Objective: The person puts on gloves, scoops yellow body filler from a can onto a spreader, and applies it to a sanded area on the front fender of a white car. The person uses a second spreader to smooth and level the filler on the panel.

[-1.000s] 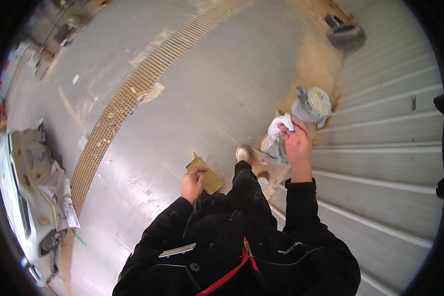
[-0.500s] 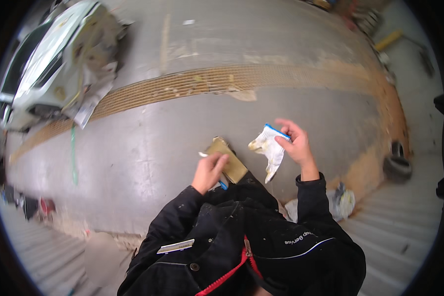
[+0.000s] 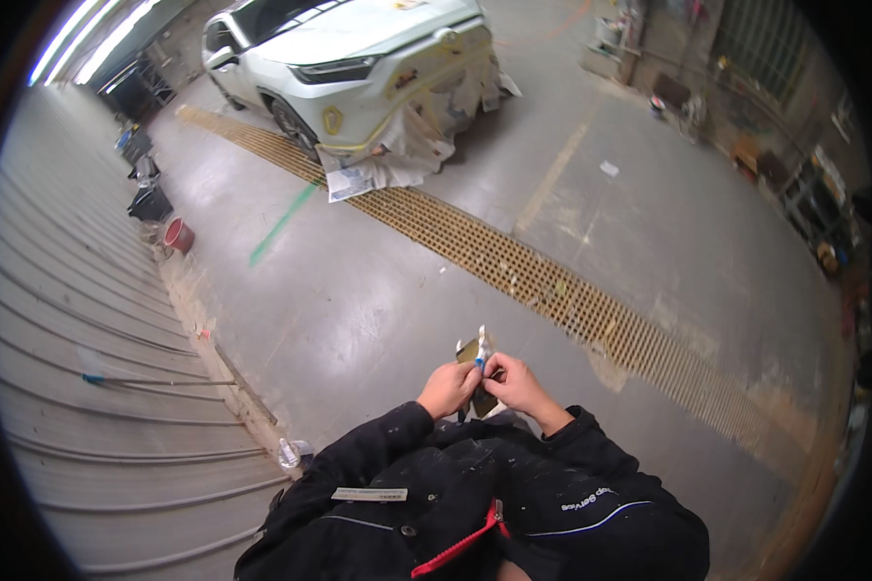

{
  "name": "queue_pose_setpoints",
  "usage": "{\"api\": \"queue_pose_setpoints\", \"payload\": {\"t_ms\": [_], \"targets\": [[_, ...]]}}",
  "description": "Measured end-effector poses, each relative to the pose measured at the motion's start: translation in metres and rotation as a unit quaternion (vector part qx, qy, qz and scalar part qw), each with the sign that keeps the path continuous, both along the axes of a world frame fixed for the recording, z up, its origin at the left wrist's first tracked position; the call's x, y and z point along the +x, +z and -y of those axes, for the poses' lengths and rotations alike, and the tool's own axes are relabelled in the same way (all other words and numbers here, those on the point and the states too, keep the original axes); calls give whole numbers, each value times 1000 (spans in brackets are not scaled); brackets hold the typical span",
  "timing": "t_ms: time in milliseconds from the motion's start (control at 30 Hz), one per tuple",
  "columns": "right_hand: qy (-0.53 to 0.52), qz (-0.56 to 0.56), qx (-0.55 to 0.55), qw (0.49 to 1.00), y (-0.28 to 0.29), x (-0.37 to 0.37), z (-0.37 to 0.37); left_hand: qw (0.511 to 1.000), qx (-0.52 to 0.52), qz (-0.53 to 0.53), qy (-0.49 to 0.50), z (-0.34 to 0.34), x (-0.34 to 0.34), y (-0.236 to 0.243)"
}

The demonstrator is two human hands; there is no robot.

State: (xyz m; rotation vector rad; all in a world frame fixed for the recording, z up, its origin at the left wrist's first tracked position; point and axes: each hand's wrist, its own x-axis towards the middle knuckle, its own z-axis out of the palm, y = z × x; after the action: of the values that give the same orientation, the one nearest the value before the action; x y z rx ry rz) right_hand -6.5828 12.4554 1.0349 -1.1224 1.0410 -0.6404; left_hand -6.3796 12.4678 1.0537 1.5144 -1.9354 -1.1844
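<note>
Clock is from the two hands: 1 pole [image 3: 160,381] at 9, 1 red bucket [image 3: 178,235] at 10, 1 white car [image 3: 358,68] at 11. Left hand [image 3: 449,389] is curled round 1 tan pad [image 3: 469,352], partly hidden. At least 1 white glove [image 3: 483,341] pokes up at 12, can't tell if more. Right hand [image 3: 515,384] is pinching its blue cuff, knuckles nearly meeting the left's. 1 floor grate [image 3: 591,320] at 1.

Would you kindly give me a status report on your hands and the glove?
Left hand and right hand together. White glove pinched at blue edge. Tan slab partly hidden by hands.
</note>
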Motion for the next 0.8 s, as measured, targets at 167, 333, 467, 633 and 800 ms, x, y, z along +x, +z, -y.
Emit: {"api": "queue_pose_setpoints", "payload": {"t_ms": [167, 333, 467, 633, 800], "targets": [[-3, -74, -214, 974, 11, 66, 51, 983, 84, 80, 144, 31, 59, -3], [70, -211, -409, 885, -12, 128, 65, 962, 159, 181, 131, 57, 119, -52], [136, -443, -264, 846, -72, 156, 69, 943, 146, 273, 124, 73, 132, -79], [177, -291, 138, 930, -129, 132, 98, 952, 29, 304, -36, 68, 80, -85], [-113, -75, 391, 910, -124, 108, 120, 964, 109, 244, 21, 80, 67, -94]]}}
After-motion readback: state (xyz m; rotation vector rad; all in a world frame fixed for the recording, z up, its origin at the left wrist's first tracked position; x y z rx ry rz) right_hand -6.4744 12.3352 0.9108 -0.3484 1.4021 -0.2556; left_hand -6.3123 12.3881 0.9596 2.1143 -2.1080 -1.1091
